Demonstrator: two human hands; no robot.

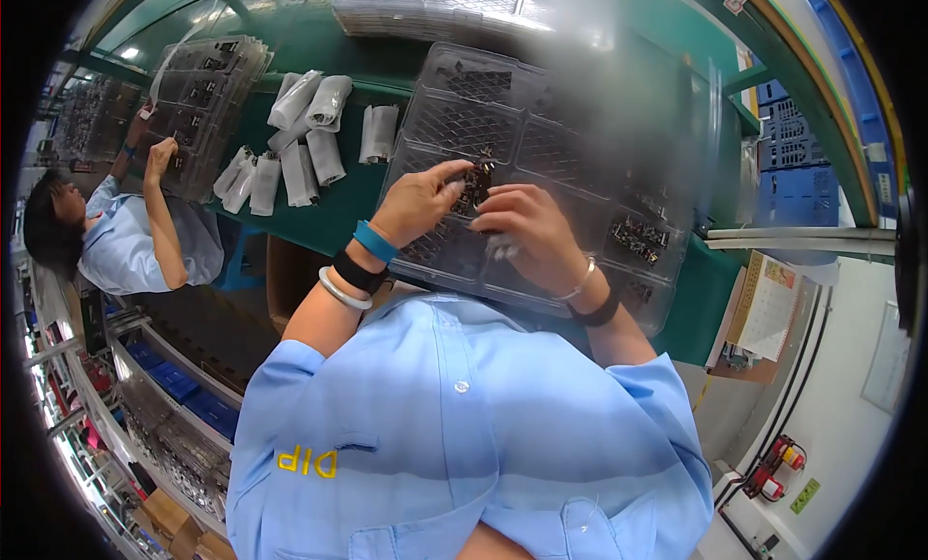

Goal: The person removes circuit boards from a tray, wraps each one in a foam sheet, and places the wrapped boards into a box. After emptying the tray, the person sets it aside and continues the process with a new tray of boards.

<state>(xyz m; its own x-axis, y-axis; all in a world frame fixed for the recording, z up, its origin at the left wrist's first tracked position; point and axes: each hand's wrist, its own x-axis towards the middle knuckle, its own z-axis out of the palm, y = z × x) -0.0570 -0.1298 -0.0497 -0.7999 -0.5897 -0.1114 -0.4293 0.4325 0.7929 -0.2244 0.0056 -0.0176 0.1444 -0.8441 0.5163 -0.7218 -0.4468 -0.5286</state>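
Downward head-worn fisheye view, close

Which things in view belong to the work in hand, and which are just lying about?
In the work, it seems:
left hand
right hand
small dark parts at their fingertips
clear compartment tray beneath

Apparently just nearby:
white wrapped rolls
stacked trays behind
calendar at right
blue crates at right

We wear light-blue shirt (387,396), yellow lettering (307,463); left: blue wristband (373,242), black band (358,273), pale bangle (343,290); right: thin bracelet (581,281), dark band (595,311).
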